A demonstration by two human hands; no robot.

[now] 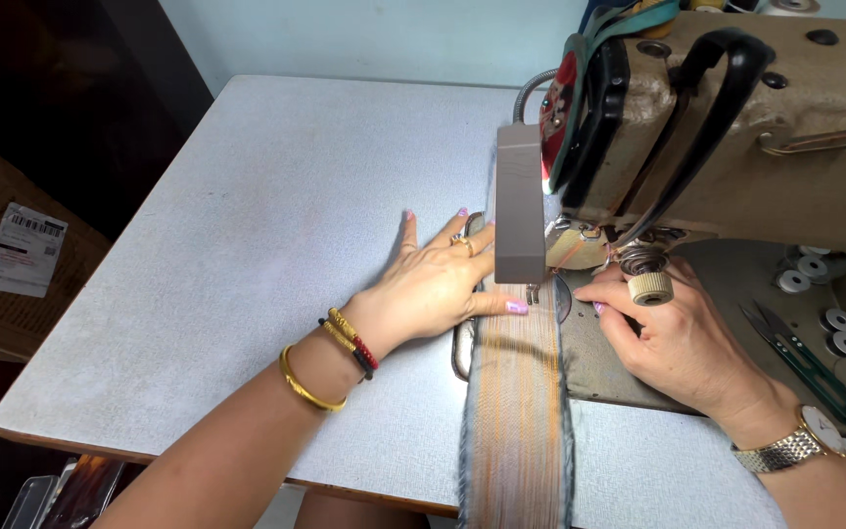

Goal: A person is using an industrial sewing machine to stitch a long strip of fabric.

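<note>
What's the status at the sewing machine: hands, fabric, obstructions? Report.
Left hand flat, open, pressing fabric strip. Right hand open, fingertips at the strip's edge beside the presser foot. Thread snips lie right, clear.

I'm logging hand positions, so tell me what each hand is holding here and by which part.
Neither grips anything. The left hand lies flat, pressing the fabric strip's left edge near the presser foot. The right hand rests fingertips at its right edge.
</note>
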